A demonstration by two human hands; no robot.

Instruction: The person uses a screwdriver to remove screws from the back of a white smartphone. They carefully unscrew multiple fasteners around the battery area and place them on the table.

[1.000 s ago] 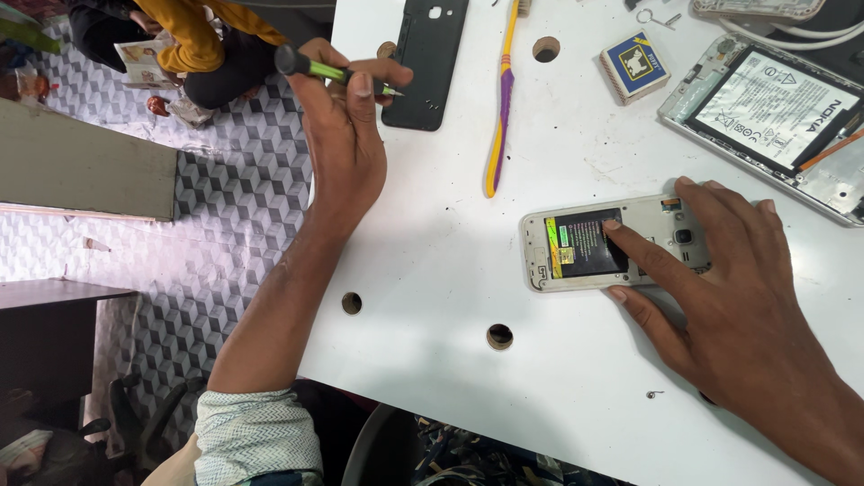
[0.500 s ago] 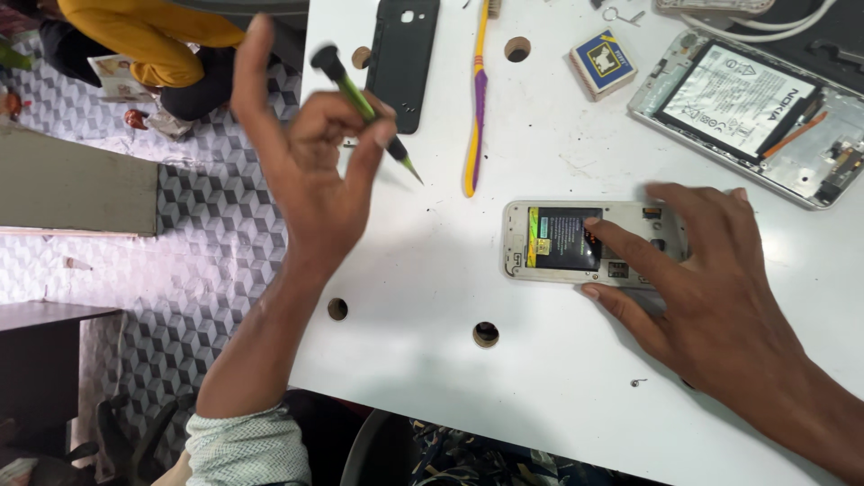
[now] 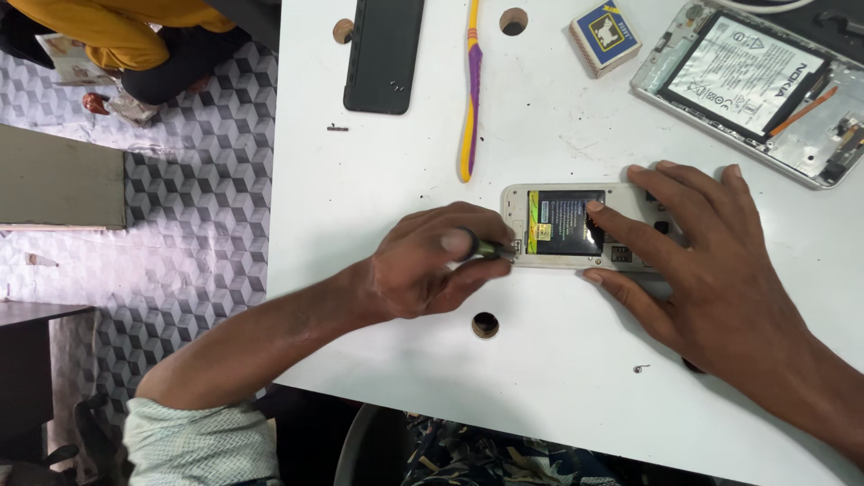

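Left hand (image 3: 423,270) closed around screwdriver (image 3: 486,247), tip at open phone's (image 3: 576,227) lower left corner, mid-table. Right hand (image 3: 693,261) spread flat, pinning phone. Keep driver upright, press firmly.

Opened white phone (image 3: 576,229) flat on table, screwdriver (image 3: 490,248) tip at corner.

Blue-yellow small box (image 3: 605,37), top centre

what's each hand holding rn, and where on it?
Left hand grips a small screwdriver by its handle, tip at the opened phone. Right hand pins that phone flat, fingers on top.
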